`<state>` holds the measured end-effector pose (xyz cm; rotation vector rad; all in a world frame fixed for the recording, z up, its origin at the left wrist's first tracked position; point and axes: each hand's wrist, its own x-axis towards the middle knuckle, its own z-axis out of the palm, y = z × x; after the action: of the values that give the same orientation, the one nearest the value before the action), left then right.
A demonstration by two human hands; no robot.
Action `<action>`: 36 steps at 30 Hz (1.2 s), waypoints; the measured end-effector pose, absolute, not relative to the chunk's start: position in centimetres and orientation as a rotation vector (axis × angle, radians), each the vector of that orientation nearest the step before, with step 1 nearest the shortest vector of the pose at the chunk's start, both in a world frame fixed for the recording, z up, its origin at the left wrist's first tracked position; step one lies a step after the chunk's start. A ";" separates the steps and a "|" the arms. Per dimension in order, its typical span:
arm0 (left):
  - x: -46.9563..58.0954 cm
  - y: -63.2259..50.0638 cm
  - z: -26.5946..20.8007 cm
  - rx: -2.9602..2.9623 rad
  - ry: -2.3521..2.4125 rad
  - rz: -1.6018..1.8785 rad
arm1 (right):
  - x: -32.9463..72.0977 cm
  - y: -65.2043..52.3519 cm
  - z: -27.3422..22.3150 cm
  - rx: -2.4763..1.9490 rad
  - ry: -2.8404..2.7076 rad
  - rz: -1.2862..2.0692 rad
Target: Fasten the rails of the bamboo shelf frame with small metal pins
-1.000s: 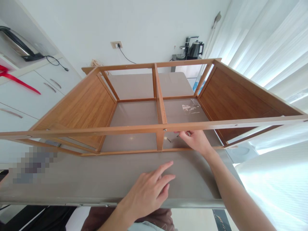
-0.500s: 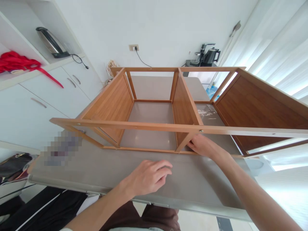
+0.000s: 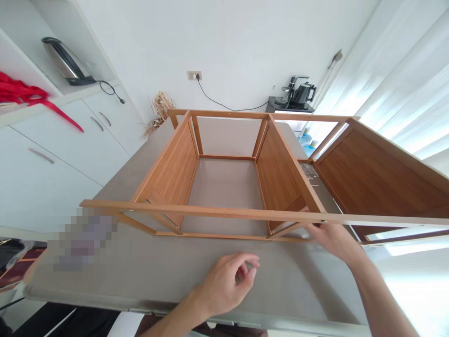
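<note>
Frame (image 3: 280, 168) apparently against right hand (image 3: 329, 239)

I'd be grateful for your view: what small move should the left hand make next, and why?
Perhaps raise the left hand to steady the front rail: it looks empty and touches no part of the rail, while the right hand reaches in under that rail beside the middle panel.

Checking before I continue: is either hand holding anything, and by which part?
Left hand: nothing visible. Right hand: cannot tell; the wooden front rail partly hides it.
</note>
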<state>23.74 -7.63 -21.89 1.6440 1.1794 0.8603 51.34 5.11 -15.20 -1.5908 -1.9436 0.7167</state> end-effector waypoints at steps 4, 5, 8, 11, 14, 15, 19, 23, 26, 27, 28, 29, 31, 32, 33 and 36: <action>25.3 -8.1 -20.4 0.963 0.942 0.873 | 48.3 -2.3 -16.3 -1.568 -1.830 0.970; 25.6 -8.2 -20.1 0.916 0.868 0.878 | 47.0 -4.0 -17.0 -1.554 -1.802 1.015; 25.7 -8.7 -19.8 0.893 0.793 0.887 | 43.3 -7.5 -18.9 -1.514 -1.812 1.064; 24.6 -9.5 -20.0 0.883 0.880 0.883 | 42.1 -8.8 -19.5 -1.443 -1.894 1.027; 22.7 -10.4 -20.5 0.909 0.990 0.883 | 44.4 -7.2 -18.7 -1.495 -1.912 0.784; 22.0 -10.7 -20.7 0.938 1.030 0.887 | 45.6 -5.9 -18.3 -1.590 -1.844 0.594; 19.9 -11.2 -21.2 1.084 1.188 0.913 | 49.3 1.9 -17.2 -1.902 -1.895 0.182; 19.0 -11.0 -21.0 1.155 1.245 0.942 | 48.5 8.7 -18.5 -1.789 -2.106 0.301; 19.0 -10.7 -21.0 1.135 1.287 0.996 | 46.9 11.2 -20.1 -1.719 -2.199 0.355; 19.1 -10.6 -21.1 1.094 1.305 1.018 | 46.6 11.7 -20.7 -1.705 -2.218 0.366; 19.2 -10.4 -21.1 1.041 1.331 1.050 | 46.4 12.1 -21.1 -1.690 -2.233 0.375; 19.3 -10.3 -21.2 0.989 1.358 1.064 | 46.4 12.4 -21.6 -1.672 -2.246 0.384; 19.7 -10.0 -21.1 0.919 1.389 1.078 | 46.7 12.8 -22.3 -1.627 -2.271 0.409; 20.0 -9.8 -20.9 0.905 1.393 1.077 | 46.8 12.9 -22.6 -1.602 -2.281 0.423; 20.2 -9.7 -20.7 0.900 1.389 1.073 | 46.8 13.0 -22.9 -1.580 -2.288 0.437; 21.2 -9.4 -20.2 0.909 1.359 1.041 | 46.4 12.9 -23.4 -1.545 -2.280 0.456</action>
<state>21.20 -9.41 -20.17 0.9087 1.3589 1.0409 46.39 12.93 -23.42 -1.5454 -2.2803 0.4556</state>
